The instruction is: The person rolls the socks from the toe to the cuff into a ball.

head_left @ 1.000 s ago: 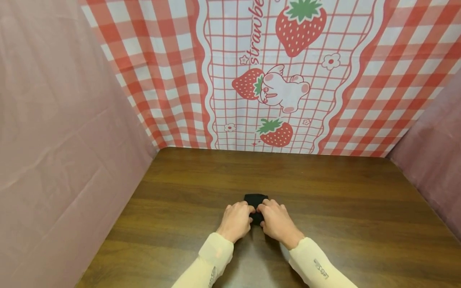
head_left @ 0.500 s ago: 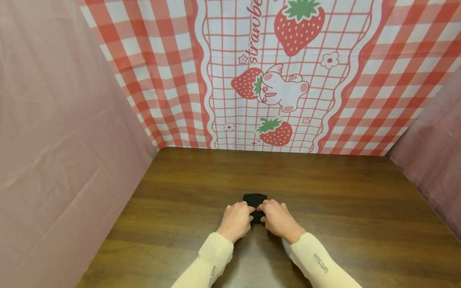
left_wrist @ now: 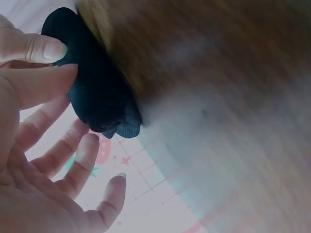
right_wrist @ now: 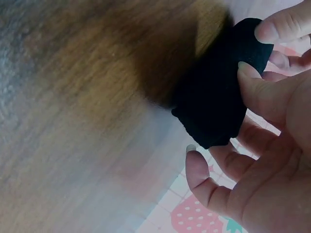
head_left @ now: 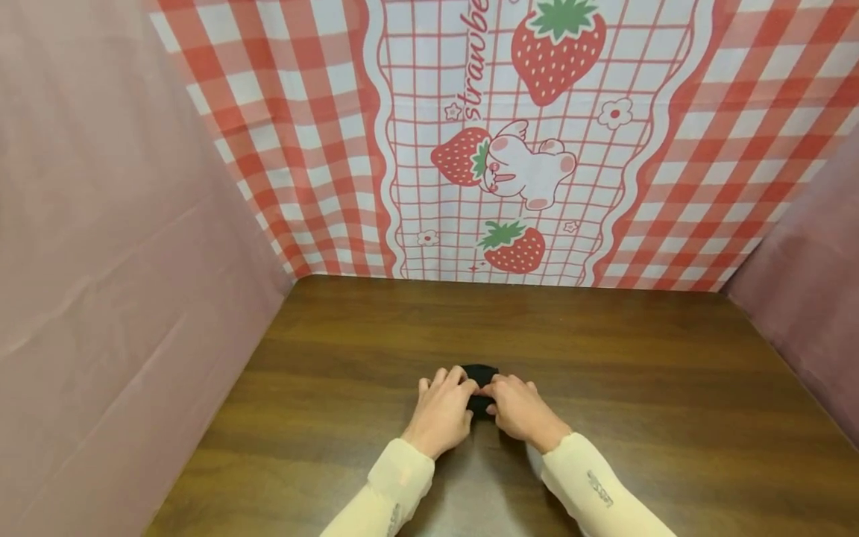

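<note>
A folded black sock (head_left: 482,374), with a ribbed edge showing in the left wrist view, is close over the table between both hands. The left hand (head_left: 444,409) pinches its near left side; the thumb presses the sock (left_wrist: 97,77) while the other fingers spread behind it. From the right, the right hand (head_left: 522,406) pinches the same sock (right_wrist: 218,87), thumb on the near face and little finger standing apart from it. The two hands' fingertips nearly meet over the middle of the sock, hiding part of it in the head view.
The brown wooden table (head_left: 322,335) extends around the hands. Behind it hangs a red-and-white checked cloth (head_left: 322,149) printed with strawberries. Pink cloth walls (head_left: 134,261) close off the left and right sides.
The left hand has shifted slightly forward and right, its fingers now reaching over the sock's left part. Less of the sock shows beyond the fingers. The right hand has barely moved.
</note>
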Tool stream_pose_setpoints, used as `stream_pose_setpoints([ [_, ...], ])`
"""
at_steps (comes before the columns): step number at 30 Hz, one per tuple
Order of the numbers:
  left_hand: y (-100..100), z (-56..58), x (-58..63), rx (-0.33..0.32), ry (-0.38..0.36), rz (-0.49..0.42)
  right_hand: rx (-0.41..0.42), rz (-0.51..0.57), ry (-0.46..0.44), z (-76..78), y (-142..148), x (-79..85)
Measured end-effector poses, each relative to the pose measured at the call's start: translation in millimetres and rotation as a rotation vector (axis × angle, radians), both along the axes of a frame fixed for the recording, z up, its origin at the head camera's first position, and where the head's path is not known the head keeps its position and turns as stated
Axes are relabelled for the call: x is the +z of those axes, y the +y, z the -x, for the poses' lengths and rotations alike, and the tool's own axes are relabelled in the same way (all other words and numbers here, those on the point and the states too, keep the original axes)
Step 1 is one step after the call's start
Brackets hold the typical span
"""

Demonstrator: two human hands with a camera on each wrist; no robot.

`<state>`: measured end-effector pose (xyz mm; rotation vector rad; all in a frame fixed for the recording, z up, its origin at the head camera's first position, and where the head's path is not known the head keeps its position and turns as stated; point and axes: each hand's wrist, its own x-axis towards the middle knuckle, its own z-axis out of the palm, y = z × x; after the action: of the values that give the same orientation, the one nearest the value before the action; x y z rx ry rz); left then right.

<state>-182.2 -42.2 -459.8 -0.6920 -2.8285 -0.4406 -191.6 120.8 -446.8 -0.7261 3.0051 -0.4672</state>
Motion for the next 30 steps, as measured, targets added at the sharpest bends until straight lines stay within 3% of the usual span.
stream_pose_setpoints([
  [4,2,0.4,1.0,-0.033,0.049,0.049,-0.010,-0.012,-0.012,-0.9,1,1.0],
  [11,0,-0.6,1.0,-0.028,0.069,0.075,0.014,0.006,-0.020,-0.7,0,-0.2],
  [19,-2,-0.7,-0.2,-0.033,0.047,0.059,0.012,0.027,0.017,-5.8,-2,-1.3],
  [30,0,1.5,1.5,-0.041,-0.024,0.048,-0.009,0.084,0.138,-11.0,-1,-5.1],
])
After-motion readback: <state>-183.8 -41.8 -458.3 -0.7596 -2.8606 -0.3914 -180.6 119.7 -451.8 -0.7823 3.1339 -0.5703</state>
